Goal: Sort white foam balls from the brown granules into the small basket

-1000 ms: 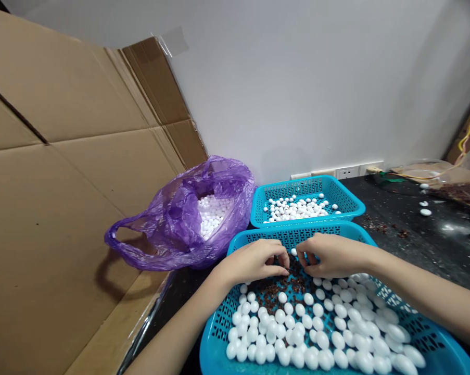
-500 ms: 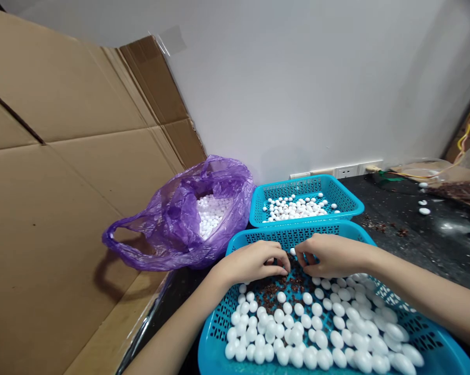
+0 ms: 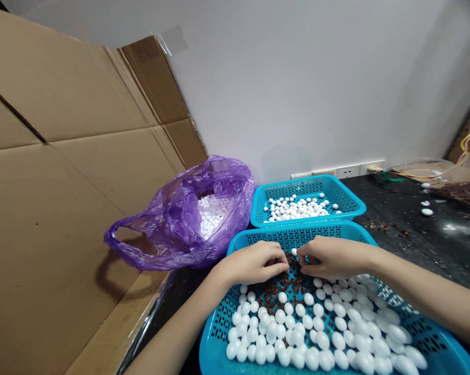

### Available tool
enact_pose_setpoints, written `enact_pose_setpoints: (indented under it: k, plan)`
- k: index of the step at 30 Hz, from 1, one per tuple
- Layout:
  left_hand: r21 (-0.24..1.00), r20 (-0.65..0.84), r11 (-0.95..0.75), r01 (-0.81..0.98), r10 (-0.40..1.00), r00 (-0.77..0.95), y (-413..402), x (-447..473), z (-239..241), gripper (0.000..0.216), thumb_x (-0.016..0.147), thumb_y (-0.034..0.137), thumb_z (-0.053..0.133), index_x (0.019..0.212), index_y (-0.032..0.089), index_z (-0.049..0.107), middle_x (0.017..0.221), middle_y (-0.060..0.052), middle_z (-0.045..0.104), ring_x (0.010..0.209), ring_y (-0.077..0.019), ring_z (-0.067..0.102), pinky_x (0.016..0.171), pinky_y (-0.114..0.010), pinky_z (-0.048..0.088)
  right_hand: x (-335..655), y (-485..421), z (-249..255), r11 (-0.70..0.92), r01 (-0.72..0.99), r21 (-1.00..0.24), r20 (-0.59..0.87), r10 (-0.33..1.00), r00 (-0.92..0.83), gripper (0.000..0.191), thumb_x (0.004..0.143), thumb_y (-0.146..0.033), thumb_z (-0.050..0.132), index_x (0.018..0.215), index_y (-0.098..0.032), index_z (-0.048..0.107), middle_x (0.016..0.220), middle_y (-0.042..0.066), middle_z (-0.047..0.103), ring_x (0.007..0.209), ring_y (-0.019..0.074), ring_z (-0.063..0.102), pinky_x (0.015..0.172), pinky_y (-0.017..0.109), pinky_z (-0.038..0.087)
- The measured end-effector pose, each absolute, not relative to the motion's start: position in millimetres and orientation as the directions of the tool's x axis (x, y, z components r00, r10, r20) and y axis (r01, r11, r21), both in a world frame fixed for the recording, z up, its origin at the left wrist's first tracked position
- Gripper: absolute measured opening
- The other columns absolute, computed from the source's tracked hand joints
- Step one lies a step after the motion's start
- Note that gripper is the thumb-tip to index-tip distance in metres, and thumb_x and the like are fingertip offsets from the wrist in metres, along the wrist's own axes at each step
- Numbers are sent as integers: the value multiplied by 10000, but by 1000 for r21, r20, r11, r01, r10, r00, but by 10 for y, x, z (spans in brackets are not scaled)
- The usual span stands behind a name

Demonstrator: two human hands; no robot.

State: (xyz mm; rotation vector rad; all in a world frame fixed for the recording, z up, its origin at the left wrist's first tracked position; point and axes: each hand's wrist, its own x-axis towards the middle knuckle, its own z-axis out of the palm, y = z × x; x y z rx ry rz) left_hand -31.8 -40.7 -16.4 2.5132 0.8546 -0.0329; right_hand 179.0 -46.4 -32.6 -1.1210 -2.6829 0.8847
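Observation:
A near blue plastic basket (image 3: pixel 219 307) holds many small white egg-shaped pieces (image 3: pixel 297 336) and a patch of dark brown crumbly bits (image 3: pixel 271 295). Over the far part of this basket, my left hand (image 3: pixel 258 262) is closed, its thumb and curled fingertips brought together at the brown bits. My right hand (image 3: pixel 332 258) faces it a short way to the right, its fingers likewise bent down and pinched. Whatever lies between the fingertips of either hand is too small or hidden to name. One white piece (image 3: pixel 294 251) sits just beyond the gap between the hands.
Behind stands a second blue basket (image 3: pixel 354 210) with smaller-looking white pieces. A purple plastic bag (image 3: pixel 172 219) of white pieces leans by the cardboard (image 3: pixel 82 182) on the left. On the black table (image 3: pixel 391 208) at right are stray white pieces, brown crumbs and a clear bag (image 3: pixel 467 190).
Both hands stay nearly in place over the brown bits. The fingers of my left hand have drawn slightly closer together. The whole view has shifted a little.

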Motion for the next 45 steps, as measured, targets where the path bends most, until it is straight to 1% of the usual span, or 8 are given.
enact_pose_setpoints:
  k: [12,18,28,32,37,39,41,45]
  plan:
    - [518,-170,-614,595,608,775,-371,-362,-185,120,820,239,608,863,164,691,822,-20,690,704,-113,595,648,-214,442,1793,-462,-329,565,624,-540,-133,675,-726,86,823,-169,570,760,-180,627,628,0,602,546,140,520,471,231,287]
    - [533,-186,-585,611,624,759,-391,-346,-143,116,809,231,613,835,160,701,784,-16,700,656,-102,590,594,-193,428,1794,-461,-331,565,626,-538,-137,674,-726,92,820,-173,564,754,-185,628,636,0,600,542,139,504,465,233,278]
    - [486,-197,-602,634,631,751,-415,-349,-143,69,839,185,542,886,157,585,775,-1,612,669,-109,531,587,-213,394,1792,-458,-313,583,612,-535,-116,666,-737,66,793,-175,587,746,-184,631,680,8,623,600,152,534,508,240,323]
    - [495,-120,-607,621,661,741,-440,-341,-119,75,880,190,468,916,169,531,824,-6,582,748,-128,533,662,-244,418,1799,-466,-301,541,637,-549,-176,671,-720,32,757,-205,625,738,-186,643,692,7,636,623,163,566,517,243,350]
    - [530,-13,-631,566,661,750,-452,-339,-113,136,925,198,392,992,192,510,961,-26,574,914,-144,534,815,-288,424,1792,-520,-242,543,562,-624,-226,563,-795,32,720,-188,668,729,-181,638,669,-13,634,601,149,569,499,224,359]
    - [544,25,-645,537,652,758,-453,-331,-107,157,934,192,373,996,193,518,973,-28,567,938,-141,530,844,-288,418,1788,-528,-230,538,513,-669,-193,541,-819,50,719,-162,674,725,-176,626,669,-21,632,600,137,564,512,218,366]
    - [559,75,-652,513,656,751,-452,-321,-97,166,936,189,368,984,189,527,974,-31,559,945,-140,525,857,-287,412,1784,-514,-240,527,439,-728,-99,553,-828,59,741,-141,656,725,-172,608,689,-24,629,619,125,561,539,213,381]
    - [619,211,-628,472,712,670,-440,-312,-88,160,934,224,383,969,181,533,966,-43,543,935,-157,516,857,-307,405,1770,-426,-322,447,256,-857,157,700,-697,35,833,-176,575,800,-179,563,772,-6,601,613,110,527,540,209,405]
